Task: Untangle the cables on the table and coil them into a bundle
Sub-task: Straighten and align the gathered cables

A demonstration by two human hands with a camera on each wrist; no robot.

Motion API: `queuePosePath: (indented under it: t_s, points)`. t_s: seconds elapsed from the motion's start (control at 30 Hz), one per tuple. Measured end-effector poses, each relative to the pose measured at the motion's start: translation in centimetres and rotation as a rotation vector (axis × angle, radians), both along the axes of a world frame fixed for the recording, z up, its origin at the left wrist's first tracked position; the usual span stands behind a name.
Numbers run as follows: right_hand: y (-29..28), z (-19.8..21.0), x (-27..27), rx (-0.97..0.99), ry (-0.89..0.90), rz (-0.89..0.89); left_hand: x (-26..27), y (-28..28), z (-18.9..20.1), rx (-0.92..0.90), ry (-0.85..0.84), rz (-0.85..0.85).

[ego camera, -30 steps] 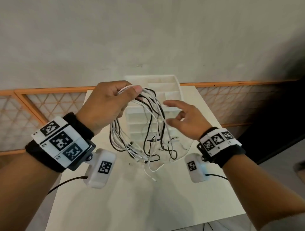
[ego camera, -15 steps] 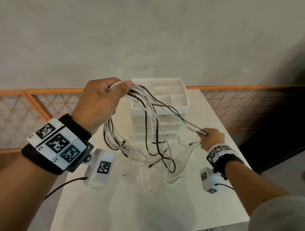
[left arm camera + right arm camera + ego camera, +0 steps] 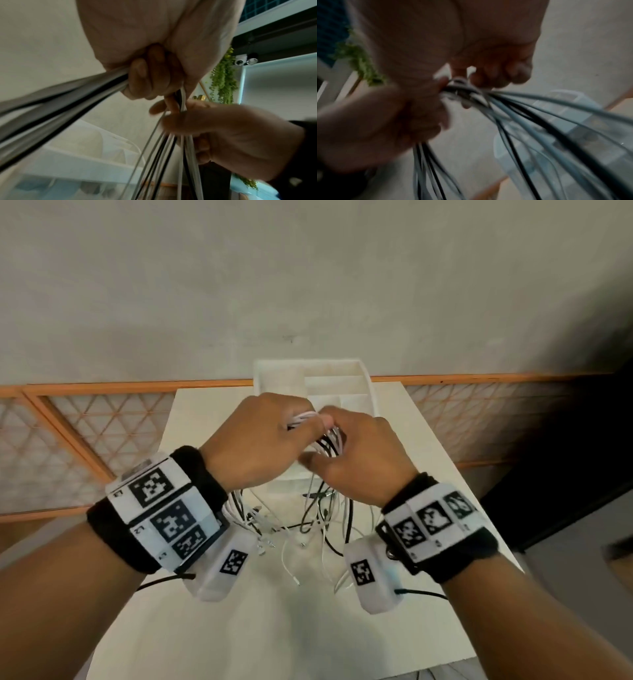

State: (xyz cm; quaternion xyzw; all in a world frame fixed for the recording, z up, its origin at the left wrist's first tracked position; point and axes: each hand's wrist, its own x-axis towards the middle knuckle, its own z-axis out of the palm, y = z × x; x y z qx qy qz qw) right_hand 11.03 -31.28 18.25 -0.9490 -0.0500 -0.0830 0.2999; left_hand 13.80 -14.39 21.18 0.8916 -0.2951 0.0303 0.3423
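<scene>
A bundle of white and black cables [image 3: 322, 508] hangs in loops above the white table [image 3: 274, 628], its lower ends trailing on the tabletop. My left hand [image 3: 274, 436] grips the top of the bundle in a fist, and in the left wrist view its fingers [image 3: 150, 75] curl round the cables [image 3: 163, 155]. My right hand [image 3: 356, 453] is pressed against the left one. Its fingers [image 3: 496, 73] curl on the same cables [image 3: 539, 121] just beside the left hand [image 3: 385, 121]. Both hands hide the top of the loops.
A white plastic drawer organiser [image 3: 363, 378] with open top compartments stands at the table's far end, right behind the hands. An orange lattice railing [image 3: 85, 422] runs along both sides under a grey wall. The table's edges are close on the left and right.
My right hand left the low right side, where it pinched a cable end, and rose to the top of the bundle beside the left hand. The left hand shifted toward the centre.
</scene>
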Motion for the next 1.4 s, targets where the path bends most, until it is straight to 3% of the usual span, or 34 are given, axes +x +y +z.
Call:
queuePosePath:
  t_s: [0.07,0.17,0.3,0.37,0.43,0.53,0.67,0.87,0.97,1.07,1.27,1.4]
  points:
    - [-0.5,-1.6,0.9,-0.157,0.107,-0.124,-0.3,-0.2,0.1,0.065,-0.012,-0.025]
    - [-3.5,-3.4,1.9,-0.187,0.289,-0.223,-0.5,0.2,-0.2,0.126,0.064,-0.05]
    - [-7.3,-3.4,3.8,-0.236,0.252,-0.377,-0.1,0.3,-2.2,0.02,0.243,-0.018]
    - [-8.9,-2.6,4.5,-0.209,0.211,-0.449,0.6,0.7,-3.4,-0.062,0.41,0.013]
    - [-10.6,-2.0,5.1,-0.147,0.16,-0.534,1.2,1.5,-5.2,-0.099,0.551,0.047]
    - [-13.2,-1.6,6.4,-0.005,0.117,-0.649,1.7,2.8,-8.7,-0.079,0.629,0.147]
    - [-14.8,-0.9,8.6,0.2,0.045,-0.645,1.9,3.3,-11.7,-0.112,0.699,0.233]
    - [-14.6,2.7,12.7,0.573,-0.232,-0.6,4.8,2.2,-9.9,-0.317,0.663,0.196]
    - [-14.7,3.2,14.0,0.758,-0.36,-0.553,6.4,1.9,-8.9,-0.344,0.528,0.209]
    - [-15.2,1.1,14.1,0.884,-0.398,-0.526,7.2,1.7,-8.5,-0.307,0.377,0.25]
    - [-16.8,-9.9,11.4,0.931,0.053,-0.606,6.3,2.2,-11.0,-0.172,0.364,0.262]
    - [-17.6,-18.8,6.6,0.686,0.289,-0.609,4.5,2.3,-14.0,0.039,0.384,0.28]
